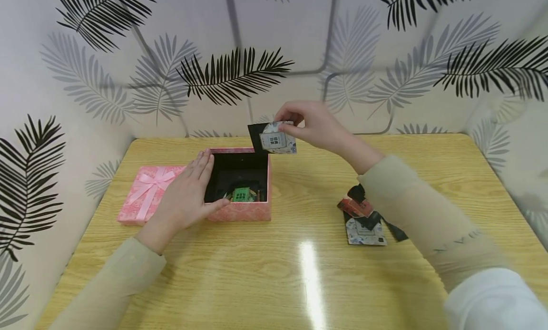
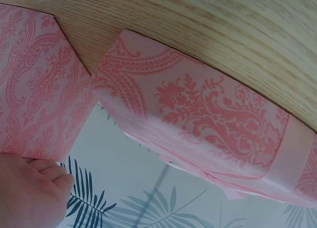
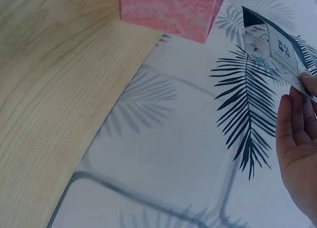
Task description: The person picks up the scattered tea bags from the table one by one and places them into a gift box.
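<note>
"What's there, biggest first?"

"A leaf-patterned wall (image 1: 265, 30) behind a wood-grain tabletop (image 1: 239, 277). On that stands a pink box (image 1: 241, 212) with a black interior, and to its left lies its pink lid (image 1: 139, 187), ribbon bow on top."

"And the hands?"

"The left hand (image 1: 184, 197) rests on the box's left side, fingers straight and thumb out along the front edge. The right hand (image 1: 314, 125) is raised beyond the box's far right corner, its fingers pinching something."

"Pinching what?"

"A floral packet (image 1: 280, 139) with a black part, held up near that corner, clear of the tabletop."

"Any other packets?"

"A loose pile (image 1: 370, 220) to the right, beside the right sleeve (image 1: 432, 220), with a red packet (image 1: 358, 207) on it. Smallest in sight is a green packet (image 1: 241, 194) inside the box, near the front wall."
</note>
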Tool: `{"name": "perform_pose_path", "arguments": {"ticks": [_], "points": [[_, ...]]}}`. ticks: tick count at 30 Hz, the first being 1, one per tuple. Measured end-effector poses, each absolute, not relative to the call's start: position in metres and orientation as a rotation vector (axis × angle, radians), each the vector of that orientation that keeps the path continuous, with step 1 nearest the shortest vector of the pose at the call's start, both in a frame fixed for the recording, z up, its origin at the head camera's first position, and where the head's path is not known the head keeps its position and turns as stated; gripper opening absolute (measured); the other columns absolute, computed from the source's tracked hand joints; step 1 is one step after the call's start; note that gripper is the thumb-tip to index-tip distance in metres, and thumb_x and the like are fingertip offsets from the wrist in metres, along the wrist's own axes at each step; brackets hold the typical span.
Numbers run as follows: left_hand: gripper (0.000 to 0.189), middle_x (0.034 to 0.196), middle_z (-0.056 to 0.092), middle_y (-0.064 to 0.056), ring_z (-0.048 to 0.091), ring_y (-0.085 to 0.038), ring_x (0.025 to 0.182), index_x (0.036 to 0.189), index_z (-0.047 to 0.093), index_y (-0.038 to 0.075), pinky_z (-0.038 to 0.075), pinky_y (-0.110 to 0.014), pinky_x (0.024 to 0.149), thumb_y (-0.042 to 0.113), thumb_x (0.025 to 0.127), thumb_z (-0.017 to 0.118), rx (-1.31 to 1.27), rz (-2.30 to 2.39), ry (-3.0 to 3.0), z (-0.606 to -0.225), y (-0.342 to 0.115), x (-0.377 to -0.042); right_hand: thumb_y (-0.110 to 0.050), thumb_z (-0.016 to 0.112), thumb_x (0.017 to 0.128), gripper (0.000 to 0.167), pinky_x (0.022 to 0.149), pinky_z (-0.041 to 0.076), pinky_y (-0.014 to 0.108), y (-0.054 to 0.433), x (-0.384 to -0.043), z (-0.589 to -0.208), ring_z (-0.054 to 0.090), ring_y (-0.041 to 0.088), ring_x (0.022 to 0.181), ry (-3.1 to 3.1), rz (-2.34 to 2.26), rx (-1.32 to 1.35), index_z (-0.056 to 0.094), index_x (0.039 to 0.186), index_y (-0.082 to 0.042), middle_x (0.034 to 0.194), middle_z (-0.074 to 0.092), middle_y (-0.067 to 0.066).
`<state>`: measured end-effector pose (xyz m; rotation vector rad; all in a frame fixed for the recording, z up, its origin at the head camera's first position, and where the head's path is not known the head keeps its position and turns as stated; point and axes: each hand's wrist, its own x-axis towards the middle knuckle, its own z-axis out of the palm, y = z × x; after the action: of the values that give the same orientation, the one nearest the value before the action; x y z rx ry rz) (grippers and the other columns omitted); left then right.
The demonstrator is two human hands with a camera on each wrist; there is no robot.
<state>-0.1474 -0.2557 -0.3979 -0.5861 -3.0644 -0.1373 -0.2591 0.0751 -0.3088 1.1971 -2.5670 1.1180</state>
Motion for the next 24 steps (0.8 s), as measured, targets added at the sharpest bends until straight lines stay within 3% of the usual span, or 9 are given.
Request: {"name": "perform_pose_path", "arguments": {"ticks": [24], "points": [[0.109, 0.177, 0.013, -0.023, 0.017, -0.04, 0.166, 0.166, 0.017, -0.007, 0.024, -0.053, 0.134, 0.062, 0.097, 0.065, -0.607, -0.141, -3.038, -0.398, -0.257, -0.148, -0.009, 0.072, 0.101, 0.014, 0.08, 0.057, 0.028, 0.006, -0.242, -0.34, 0.07, 0.02, 0.088, -2.627, 1.294, 1.346, 0.075, 0.113, -0.003, 0.101, 0.078, 0.01]]}}
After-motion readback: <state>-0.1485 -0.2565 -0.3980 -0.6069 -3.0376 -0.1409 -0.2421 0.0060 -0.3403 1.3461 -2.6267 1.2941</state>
